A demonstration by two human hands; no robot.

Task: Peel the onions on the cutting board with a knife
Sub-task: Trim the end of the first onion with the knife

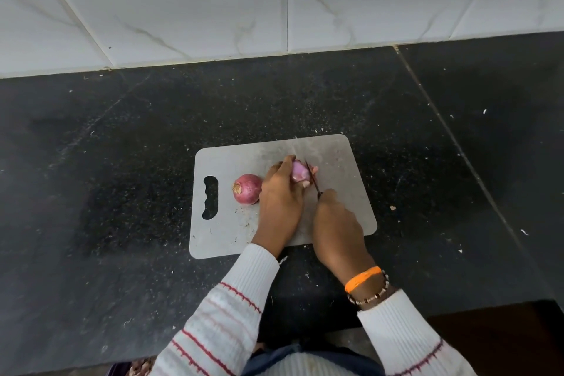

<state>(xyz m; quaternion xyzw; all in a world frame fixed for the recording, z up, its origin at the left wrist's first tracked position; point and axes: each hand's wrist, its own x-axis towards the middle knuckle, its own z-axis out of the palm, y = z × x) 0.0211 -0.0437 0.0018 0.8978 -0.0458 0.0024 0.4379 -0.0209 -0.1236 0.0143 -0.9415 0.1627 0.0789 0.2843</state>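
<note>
A grey cutting board (341, 168) lies on the black counter. My left hand (282, 192) grips a pale purple onion (299, 173) near the board's middle. My right hand (335, 223) grips the handle of a knife (312, 178), hidden in my fist. The dark blade stands against the onion's right end, where a small cut piece (314, 170) shows just beyond it. A second onion (247, 189), whole and in its red skin, sits on the board just left of my left hand.
The board has a handle slot (210, 197) at its left end. White marbled wall tiles (274, 3) rise behind the black granite counter (122, 162). Small scraps of skin lie scattered on the board and counter. The counter's front edge runs near my body.
</note>
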